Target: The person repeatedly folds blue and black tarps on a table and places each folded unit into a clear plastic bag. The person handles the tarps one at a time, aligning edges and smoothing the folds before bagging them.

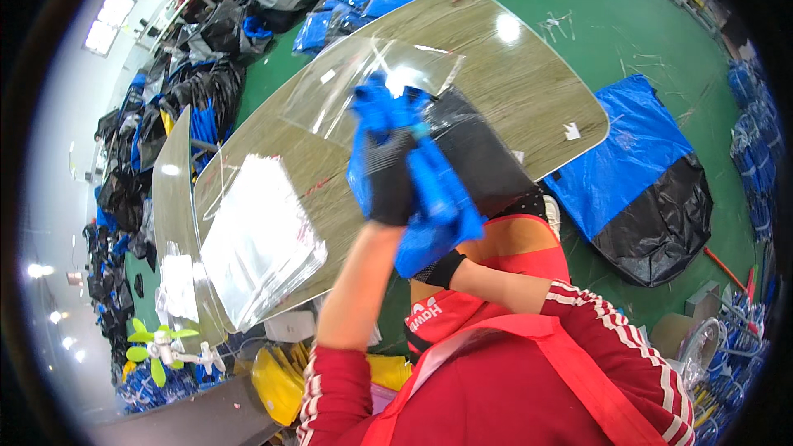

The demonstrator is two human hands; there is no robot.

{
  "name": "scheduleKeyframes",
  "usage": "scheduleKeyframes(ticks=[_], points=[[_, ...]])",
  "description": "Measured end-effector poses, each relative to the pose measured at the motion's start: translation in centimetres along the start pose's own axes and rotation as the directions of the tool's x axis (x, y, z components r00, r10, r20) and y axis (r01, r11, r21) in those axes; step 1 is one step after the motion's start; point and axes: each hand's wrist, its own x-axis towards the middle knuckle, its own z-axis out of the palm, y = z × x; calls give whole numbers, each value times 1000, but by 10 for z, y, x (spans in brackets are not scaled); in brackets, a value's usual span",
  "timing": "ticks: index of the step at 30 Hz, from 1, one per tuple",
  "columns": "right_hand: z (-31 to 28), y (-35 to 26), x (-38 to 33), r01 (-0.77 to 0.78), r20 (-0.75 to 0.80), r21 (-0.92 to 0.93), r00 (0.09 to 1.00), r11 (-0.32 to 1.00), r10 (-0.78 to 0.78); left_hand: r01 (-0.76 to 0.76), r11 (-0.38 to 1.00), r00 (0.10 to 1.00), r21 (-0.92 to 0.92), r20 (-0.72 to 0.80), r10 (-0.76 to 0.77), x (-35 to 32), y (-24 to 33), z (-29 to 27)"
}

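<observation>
A folded blue sheet bundle [442, 190], smeared by motion, is held over the near side of a wood-patterned table. My left hand [388, 177], in a black glove, is closed around its middle. At the bundle's lower end is my right hand [439, 270], also black-gloved; the blue material hides its fingers. A black folded packet in clear film [483, 149] lies just right of the bundle. Beyond my left hand, a clear plastic bag [318, 95] is spread flat on the tabletop [529, 74].
A stack of clear bags [260, 239] lies on the table's left. On the green floor at right is a blue and black bag [640, 173]. Piled bags [363, 0] line the far side. A small green-bladed fan [165, 348] stands lower left, near yellow material [277, 384].
</observation>
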Motion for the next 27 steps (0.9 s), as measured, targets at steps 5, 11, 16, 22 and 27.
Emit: scheduleKeyframes(ticks=[5,11,16,22,27], points=[[32,-3,-41,152,91,-959,964,239,-249,-282,640,956,714,264,126,32,-86,66],[238,-63,-96,-126,-215,-678,976,-725,31,-631,-132,617,765,598,512,35,-81,59],[219,-154,-68,-209,394,-399,840,-893,-373,-711,-214,645,670,743,179,78,-52,49],[181,-180,-126,117,528,-109,848,-987,42,-722,592,501,358,860,92,125,-80,15],[214,-222,-181,-160,427,-401,838,-902,-338,64,850,564,522,684,-462,109,-65,7]])
